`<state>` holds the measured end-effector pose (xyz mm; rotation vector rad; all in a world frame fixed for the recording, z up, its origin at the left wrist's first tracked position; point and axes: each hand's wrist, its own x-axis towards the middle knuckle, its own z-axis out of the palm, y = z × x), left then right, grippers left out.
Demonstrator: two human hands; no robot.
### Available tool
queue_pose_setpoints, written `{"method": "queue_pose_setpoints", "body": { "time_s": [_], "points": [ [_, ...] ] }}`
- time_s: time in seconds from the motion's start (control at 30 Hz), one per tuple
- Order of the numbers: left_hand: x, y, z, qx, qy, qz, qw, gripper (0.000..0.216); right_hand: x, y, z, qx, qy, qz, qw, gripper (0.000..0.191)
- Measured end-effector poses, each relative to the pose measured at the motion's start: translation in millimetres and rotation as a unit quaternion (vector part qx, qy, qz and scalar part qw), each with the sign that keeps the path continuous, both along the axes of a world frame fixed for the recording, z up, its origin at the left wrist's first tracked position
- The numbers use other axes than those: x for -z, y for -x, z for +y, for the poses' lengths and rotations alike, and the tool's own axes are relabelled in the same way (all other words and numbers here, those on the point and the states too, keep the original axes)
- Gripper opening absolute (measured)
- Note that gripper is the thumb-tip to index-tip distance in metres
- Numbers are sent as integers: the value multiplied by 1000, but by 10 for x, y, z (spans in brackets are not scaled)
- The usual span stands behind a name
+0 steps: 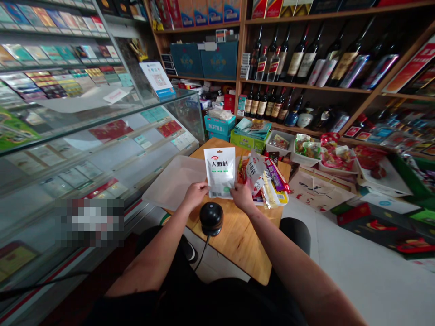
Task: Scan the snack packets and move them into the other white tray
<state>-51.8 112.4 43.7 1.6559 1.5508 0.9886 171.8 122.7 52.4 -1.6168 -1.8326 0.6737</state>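
A white snack bag (pixel 220 174) with dark Chinese lettering stands upright before me, held by its lower corners. My left hand (pixel 196 195) pinches its left edge. On the other side my right hand (pixel 242 194) has its fingers closed on the bag's right edge. Just below the bag, a black round-topped scanner (pixel 211 218) with a cable sits on the wooden table (pixel 248 240). Left of the bag is a translucent plastic bin (pixel 171 183). Several colourful snack packets (pixel 274 176) lie in a heap beside my right hand, partly hidden by it.
A glass display counter (pixel 136 127) runs along the left, bearing a QR-code stand (pixel 157 79). Shelves of wine bottles (pixel 301 56) rise at the back. Snack trays (pixel 307 151) and a printed paper bag (pixel 321 188) stand to the right. My knees flank the table.
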Motion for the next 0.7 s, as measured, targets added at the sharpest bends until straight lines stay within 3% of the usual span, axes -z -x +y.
{"method": "queue_pose_setpoints", "body": {
  "time_s": [0.17, 0.4, 0.57, 0.7],
  "points": [
    [-248, -57, -2, -11, -35, -14, 999, 32, -256, -15, -111, -4, -28, 60, 998, 21],
    [-662, -298, -54, 15, -99, -13, 995, 29, -717, -200, -342, -70, -64, 106, 990, 23],
    [-918, -609, -134, 30, -124, -89, 988, 30, -889, -462, -483, 45, -89, 84, 991, 40],
    [-1015, -821, -182, 30, -122, -131, 983, 34, -992, -836, -503, 131, -145, 100, 976, 42]
  ]
}}
